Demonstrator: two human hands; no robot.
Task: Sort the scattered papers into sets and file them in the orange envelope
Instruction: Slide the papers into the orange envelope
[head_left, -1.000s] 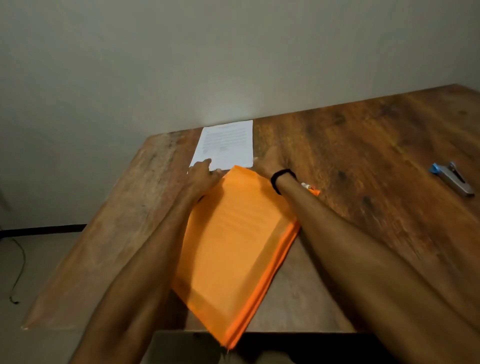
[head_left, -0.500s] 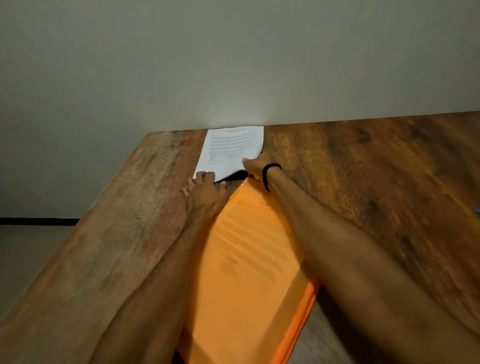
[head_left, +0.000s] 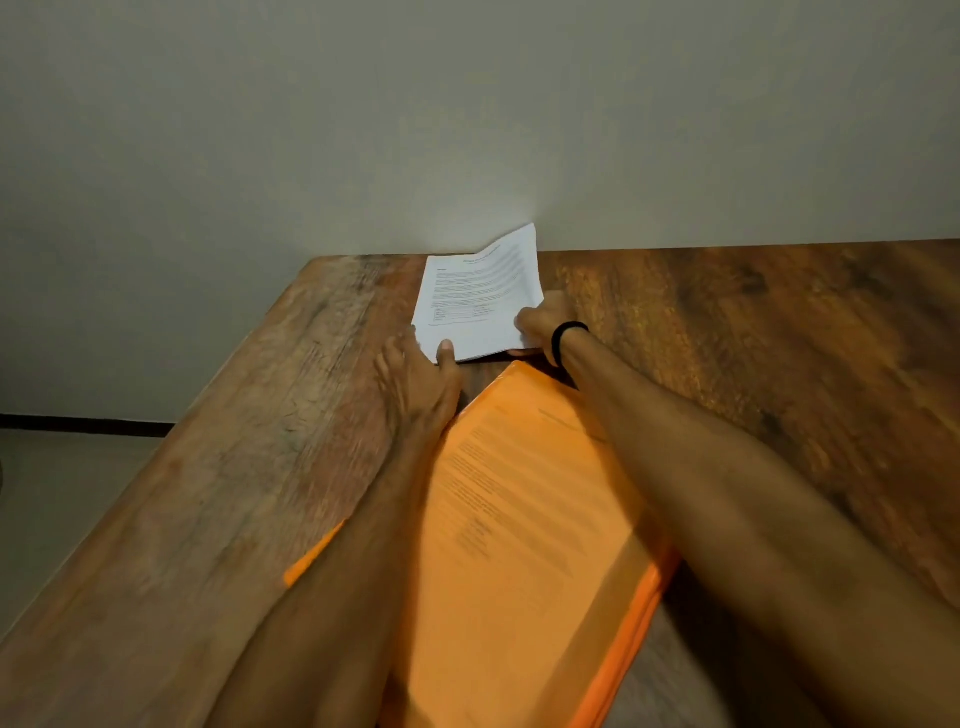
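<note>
A set of white printed papers (head_left: 480, 301) lies at the table's far edge, against the wall, with its right side curling up off the wood. My right hand (head_left: 543, 325), with a black band on the wrist, grips the near right corner of the papers. My left hand (head_left: 415, 379) pinches their near left corner, thumb on top. The orange envelope (head_left: 524, 545) lies flat between my forearms, just short of the papers, with printed text showing faintly through it.
The wooden table (head_left: 753, 364) runs off to the right and toward me on the left. A plain wall (head_left: 467, 130) rises right behind the papers. The floor (head_left: 62, 499) shows past the table's left edge.
The papers' right side has lifted and curled up in my right hand. My left thumb has come onto the near left corner. The view has shifted left, so the stapler is out of sight.
</note>
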